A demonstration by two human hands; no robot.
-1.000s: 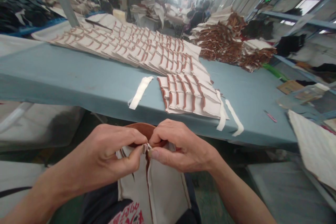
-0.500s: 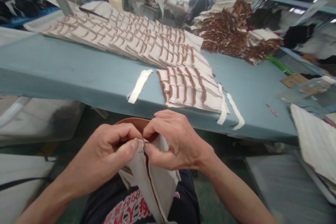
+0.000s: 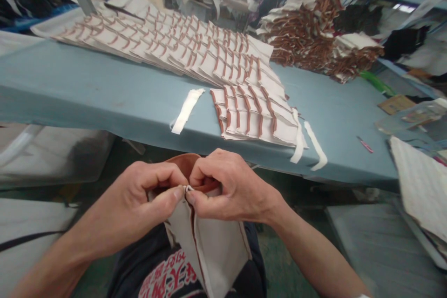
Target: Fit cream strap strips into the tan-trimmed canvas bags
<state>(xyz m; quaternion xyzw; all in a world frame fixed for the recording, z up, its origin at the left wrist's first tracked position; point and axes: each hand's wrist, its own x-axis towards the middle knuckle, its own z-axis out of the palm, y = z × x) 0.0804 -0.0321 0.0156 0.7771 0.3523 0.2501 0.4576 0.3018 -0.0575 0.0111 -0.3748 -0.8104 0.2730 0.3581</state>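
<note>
An off-white sewn fabric piece (image 3: 223, 242) with a dark brown seam down its middle hangs over my lap. At its top edge, beside the seam, my left hand (image 3: 153, 195) pinches the cloth between thumb and forefinger. Right against it, my right hand (image 3: 226, 188) pinches the other side of the same edge, and the fingertips nearly meet. Behind the hands a brown band (image 3: 186, 160) curves up, partly hidden by them; it appears joined to the fabric piece. Below lies the dark apron (image 3: 164, 274) with red lettering.
A blue-covered table (image 3: 104, 88) stands ahead. Overlapping off-white pieces with brown edging (image 3: 251, 114) lie on it, along with white strips (image 3: 188, 111), a small red tool (image 3: 365, 144) and a tall heap of brown-edged pieces (image 3: 303, 28). Padded white sheets (image 3: 419, 186) lie at right.
The fabric piece has turned and spread to the right, showing more of its right panel. Both hands keep their pinch at the seam's top, with the fingertips shifted slightly. The view has moved a little.
</note>
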